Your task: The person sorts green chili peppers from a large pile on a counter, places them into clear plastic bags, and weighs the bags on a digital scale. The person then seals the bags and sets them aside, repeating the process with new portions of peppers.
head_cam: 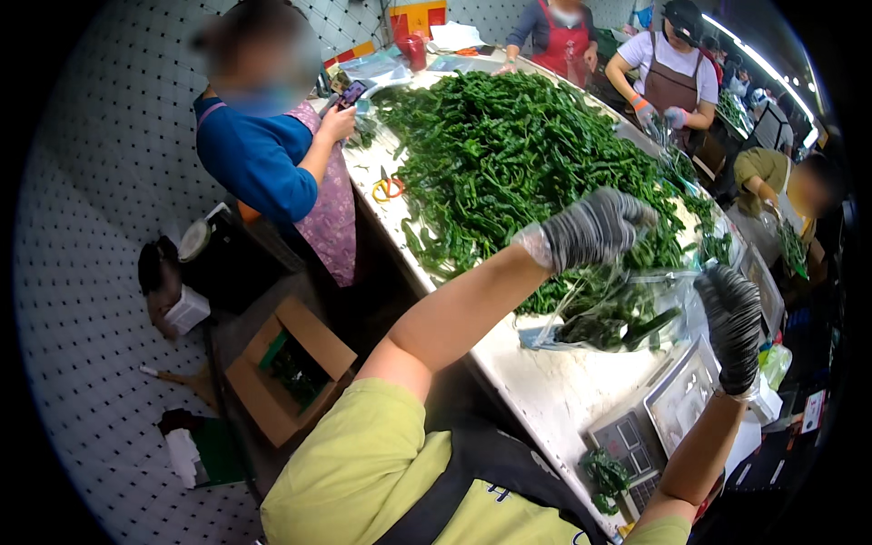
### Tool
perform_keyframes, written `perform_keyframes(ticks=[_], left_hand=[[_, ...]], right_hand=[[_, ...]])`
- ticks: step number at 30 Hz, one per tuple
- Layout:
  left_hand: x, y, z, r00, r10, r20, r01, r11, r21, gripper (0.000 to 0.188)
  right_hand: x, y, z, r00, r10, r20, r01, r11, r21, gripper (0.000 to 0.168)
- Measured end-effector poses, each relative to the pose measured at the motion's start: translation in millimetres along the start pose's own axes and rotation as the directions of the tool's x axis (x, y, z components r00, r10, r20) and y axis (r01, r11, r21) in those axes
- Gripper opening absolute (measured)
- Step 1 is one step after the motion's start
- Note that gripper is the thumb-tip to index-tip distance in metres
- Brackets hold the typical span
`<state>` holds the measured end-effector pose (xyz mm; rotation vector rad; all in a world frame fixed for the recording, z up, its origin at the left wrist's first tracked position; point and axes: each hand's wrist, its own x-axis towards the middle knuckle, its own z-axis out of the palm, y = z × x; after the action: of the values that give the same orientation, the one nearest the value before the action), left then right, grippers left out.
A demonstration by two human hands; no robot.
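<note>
A large heap of slender, wrinkled green peppers [490, 143] covers much of the pale tabletop. My left hand [593, 228], in a dark striped glove with a clear plastic cuff, is over the heap's near side with its fingers curled; whether it grips anything is hidden. Below it lies a clear plastic bag [654, 300] with green peppers inside, its mouth towards the heap. My right hand [730, 327], gloved the same way and blurred, has its fingers closed at the bag's right upper edge.
A digital scale [630, 443] stands at the near right, with several peppers [605, 477] beside it. Scissors [387, 187] lie at the table's left edge. A person [266, 150] on the left holds a phone [351, 95]. Other people work across the table. An open cardboard box [289, 375] sits lower left.
</note>
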<state>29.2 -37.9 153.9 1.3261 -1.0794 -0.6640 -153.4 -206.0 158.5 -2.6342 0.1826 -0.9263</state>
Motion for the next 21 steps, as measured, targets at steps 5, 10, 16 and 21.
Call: perform_keyframes(ticks=[5, 10, 16, 21], left_hand=[[42, -17, 26, 0.982, 0.105, 0.155, -0.151, 0.933, 0.327, 0.032], [79, 10, 56, 0.902, 0.214, 0.376, -0.348, 0.874, 0.339, 0.033], [154, 39, 137, 0.803, 0.220, 0.554, -0.202, 0.975, -0.095, 0.032], [172, 63, 232, 0.733, 0.187, 0.654, -0.357, 0.924, 0.135, 0.032]], right_hand=[[-23, 28, -27, 0.970, -0.243, -0.015, 0.231, 0.937, -0.262, 0.011], [-41, 20, -72, 0.980, -0.156, -0.127, 0.141, 0.983, -0.117, 0.013], [-80, 29, -136, 0.909, -0.189, -0.372, 0.084, 0.956, -0.282, 0.013], [-140, 15, -172, 0.987, 0.091, -0.131, -0.133, 0.922, -0.364, 0.017]])
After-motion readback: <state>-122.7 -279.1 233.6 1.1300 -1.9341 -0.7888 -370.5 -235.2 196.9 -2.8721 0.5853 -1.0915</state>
